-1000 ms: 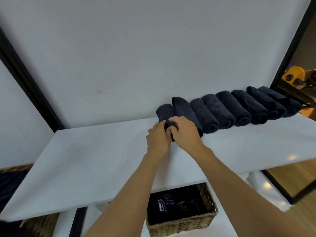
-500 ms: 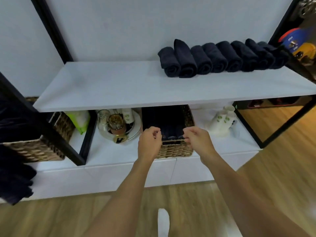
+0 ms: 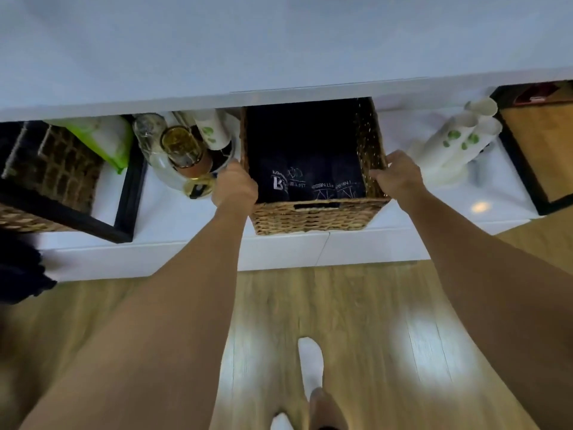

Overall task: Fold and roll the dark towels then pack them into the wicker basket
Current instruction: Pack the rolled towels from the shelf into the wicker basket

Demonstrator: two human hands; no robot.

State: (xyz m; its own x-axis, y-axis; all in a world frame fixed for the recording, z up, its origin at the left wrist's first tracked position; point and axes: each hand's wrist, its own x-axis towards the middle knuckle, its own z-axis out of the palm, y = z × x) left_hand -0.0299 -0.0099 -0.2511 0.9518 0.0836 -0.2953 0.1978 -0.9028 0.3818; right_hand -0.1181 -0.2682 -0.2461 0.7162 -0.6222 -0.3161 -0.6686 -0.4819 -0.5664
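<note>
Wood-plank floor (image 3: 372, 305) nearest, with one white-socked foot (image 3: 310, 364) planted on it. Further out, both hands on the wicker basket (image 3: 313, 217): left hand (image 3: 237, 189) curled over the left wall at the front corner, right hand (image 3: 398, 178) clamped on the right rim, thumb inside and fingers outside. Basket seated on the white lower shelf (image 3: 173, 212), already holding dark towels (image 3: 310, 156) with pale printed logos. Treat the basket as light and fairly stiff, but expect some flex in the weave under a one-sided pull. Take hold on both side walls near the front, as now, or use the handle slot (image 3: 316, 207) cut into the front wall. Draw straight outward and keep level. Expect soft, yielding contents with no risk of breakage. Mind the tray of glassware (image 3: 183, 150) just beside the left hand and the white leaf-printed cups (image 3: 459, 144) near the right. Farthest back, overhead, the white upper shelf (image 3: 279, 51).
</note>
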